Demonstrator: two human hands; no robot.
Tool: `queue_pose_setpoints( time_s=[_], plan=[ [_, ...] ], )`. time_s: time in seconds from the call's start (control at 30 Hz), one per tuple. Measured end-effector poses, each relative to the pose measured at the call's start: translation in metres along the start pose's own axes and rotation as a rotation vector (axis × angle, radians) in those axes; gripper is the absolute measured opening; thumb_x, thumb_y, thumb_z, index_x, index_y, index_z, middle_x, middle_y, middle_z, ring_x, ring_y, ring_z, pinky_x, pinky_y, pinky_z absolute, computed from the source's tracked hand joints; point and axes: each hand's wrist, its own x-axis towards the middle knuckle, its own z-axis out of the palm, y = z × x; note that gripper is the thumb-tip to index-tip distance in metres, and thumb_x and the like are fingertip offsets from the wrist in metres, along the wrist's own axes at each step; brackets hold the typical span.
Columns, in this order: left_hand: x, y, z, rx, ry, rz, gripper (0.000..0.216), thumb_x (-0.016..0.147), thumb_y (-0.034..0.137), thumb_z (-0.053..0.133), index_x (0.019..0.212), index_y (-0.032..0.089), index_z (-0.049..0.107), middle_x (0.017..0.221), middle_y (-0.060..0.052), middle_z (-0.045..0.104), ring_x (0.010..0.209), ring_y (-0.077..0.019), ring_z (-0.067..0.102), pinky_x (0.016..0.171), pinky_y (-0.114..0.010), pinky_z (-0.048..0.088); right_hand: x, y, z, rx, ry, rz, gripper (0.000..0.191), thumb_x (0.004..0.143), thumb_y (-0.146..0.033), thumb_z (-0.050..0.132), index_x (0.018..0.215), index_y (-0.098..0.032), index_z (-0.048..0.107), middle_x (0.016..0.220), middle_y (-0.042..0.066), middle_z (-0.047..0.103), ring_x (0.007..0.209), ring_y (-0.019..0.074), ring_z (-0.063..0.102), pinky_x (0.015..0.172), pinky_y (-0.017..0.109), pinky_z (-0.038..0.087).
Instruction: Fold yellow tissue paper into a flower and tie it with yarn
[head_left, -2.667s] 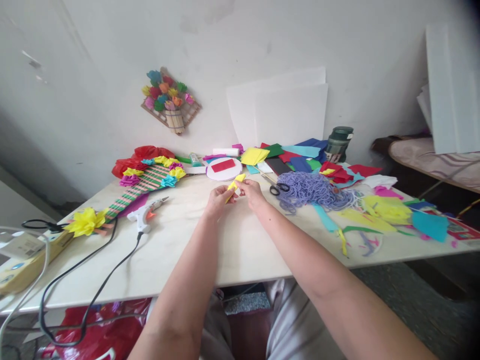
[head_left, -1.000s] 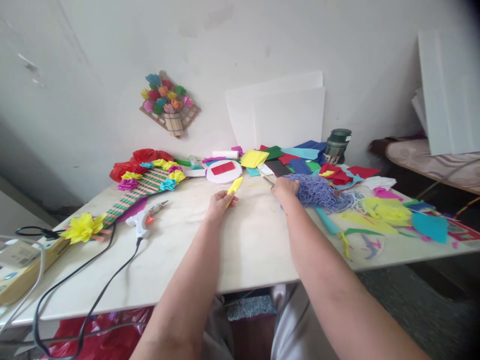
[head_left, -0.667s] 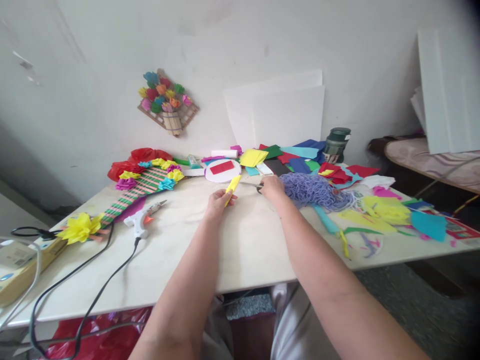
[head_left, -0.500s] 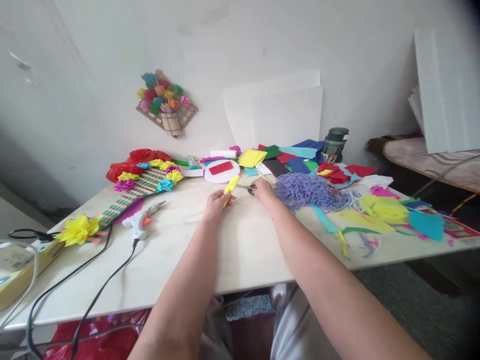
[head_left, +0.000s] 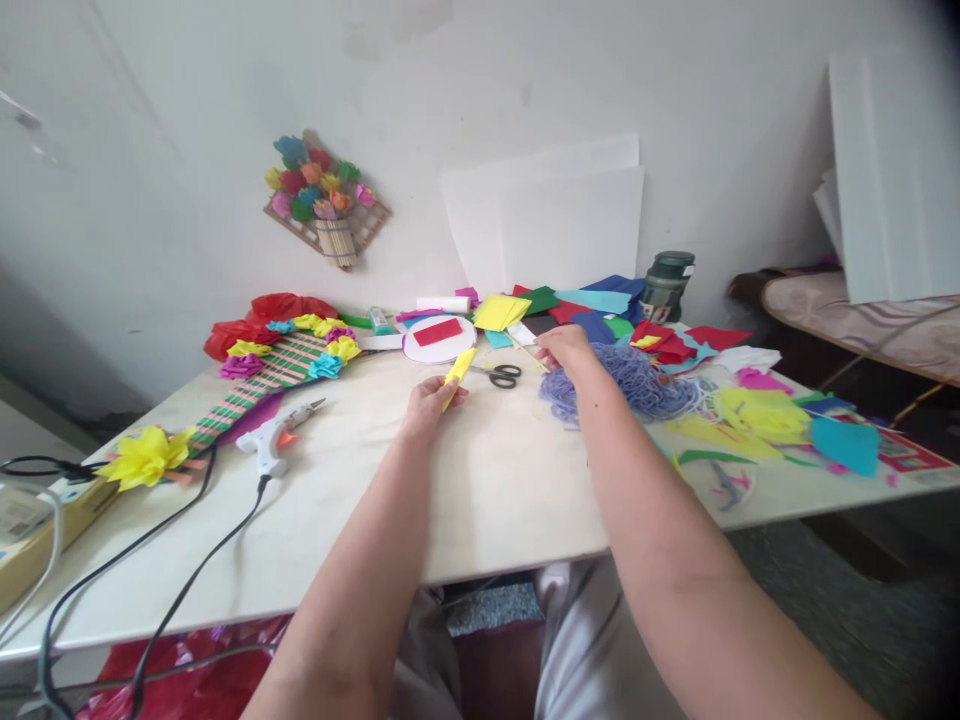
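Observation:
Between the fingers and thumb of my left hand (head_left: 435,403) is a folded strip of yellow paper (head_left: 459,374), tilted up and away from me. My right hand (head_left: 564,347) is closed at a thin wooden stick (head_left: 527,350) beside the yarn; its fingertips are partly hidden. Scissors with black handles (head_left: 504,376) lie on the table between the hands, their blades pointing toward the yellow strip. Just behind them is a white oval piece with a purple edge (head_left: 420,350), a red paper rectangle (head_left: 438,332) on top.
Purple yarn (head_left: 637,382) and coloured paper sheets (head_left: 592,302) are piled on the right. On the left lie a glue gun (head_left: 271,442), its black cord, and a striped piece with paper flowers (head_left: 251,385). A dark green jar (head_left: 667,285) stands at the back.
My right hand has let go of the scissors, leaving them on the table, and has moved right to the stick by the yarn. My left hand still holds the yellow strip.

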Motion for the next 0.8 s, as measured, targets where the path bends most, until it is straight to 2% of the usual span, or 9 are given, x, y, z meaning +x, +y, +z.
queue_pose_setpoints(
  time_s=[0.13, 0.2, 0.33, 0.5, 0.67, 0.8],
  plan=[
    [0.0, 0.001, 0.0, -0.022, 0.003, 0.01, 0.033, 0.06, 0.04, 0.069, 0.074, 0.012, 0.06, 0.07, -0.006, 0.065, 0.055, -0.0087, 0.055, 0.063, -0.024, 0.045, 0.001, -0.003, -0.013, -0.614, -0.224, 0.053, 0.01, 0.065, -0.019, 0.064, 0.06, -0.012, 0.062, 0.044, 0.004, 0.056, 0.044, 0.0132, 0.053, 0.05, 0.025, 0.043],
    [-0.001, 0.001, 0.0, -0.024, -0.001, 0.008, 0.033, 0.06, 0.04, 0.069, 0.074, 0.012, 0.06, 0.071, -0.006, 0.065, 0.055, -0.0086, 0.055, 0.064, -0.024, 0.045, 0.0, -0.002, -0.015, -0.842, -0.314, 0.041, 0.014, 0.064, -0.023, 0.065, 0.056, -0.013, 0.062, 0.046, 0.005, 0.057, 0.05, 0.0162, 0.057, 0.056, 0.028, 0.044],
    [-0.001, 0.002, 0.0, -0.017, -0.011, 0.01, 0.033, 0.059, 0.041, 0.069, 0.073, 0.012, 0.061, 0.071, -0.006, 0.065, 0.055, -0.0086, 0.054, 0.064, -0.025, 0.046, -0.006, 0.005, -0.012, -0.952, -0.434, -0.028, 0.013, 0.058, -0.025, 0.069, 0.056, -0.013, 0.063, 0.05, 0.006, 0.06, 0.059, 0.0192, 0.06, 0.058, 0.029, 0.044],
    [-0.001, 0.002, 0.002, -0.011, -0.013, 0.015, 0.034, 0.06, 0.041, 0.069, 0.074, 0.011, 0.06, 0.07, -0.006, 0.065, 0.054, -0.0086, 0.054, 0.062, -0.024, 0.045, -0.011, 0.009, -0.013, -0.743, -0.344, 0.021, 0.007, 0.059, -0.013, 0.065, 0.055, -0.011, 0.061, 0.046, 0.006, 0.057, 0.055, 0.017, 0.058, 0.053, 0.026, 0.043],
    [-0.001, 0.003, 0.002, -0.056, -0.01, 0.016, 0.033, 0.06, 0.039, 0.069, 0.076, 0.011, 0.06, 0.071, -0.006, 0.065, 0.054, -0.0079, 0.054, 0.062, -0.023, 0.046, -0.015, 0.003, -0.016, -0.157, -0.238, -0.019, 0.008, 0.065, -0.009, 0.058, 0.057, -0.01, 0.055, 0.055, 0.006, 0.06, 0.045, 0.0097, 0.05, 0.04, 0.02, 0.034],
    [-0.002, 0.005, 0.001, -0.164, -0.027, 0.018, 0.03, 0.063, 0.035, 0.069, 0.078, 0.01, 0.059, 0.073, -0.007, 0.065, 0.056, -0.0086, 0.056, 0.066, -0.025, 0.048, -0.015, 0.002, -0.009, 0.249, -0.309, -0.013, 0.003, 0.069, -0.013, 0.055, 0.067, -0.011, 0.056, 0.071, 0.009, 0.066, 0.05, 0.0077, 0.05, 0.039, 0.018, 0.032]
  ],
)
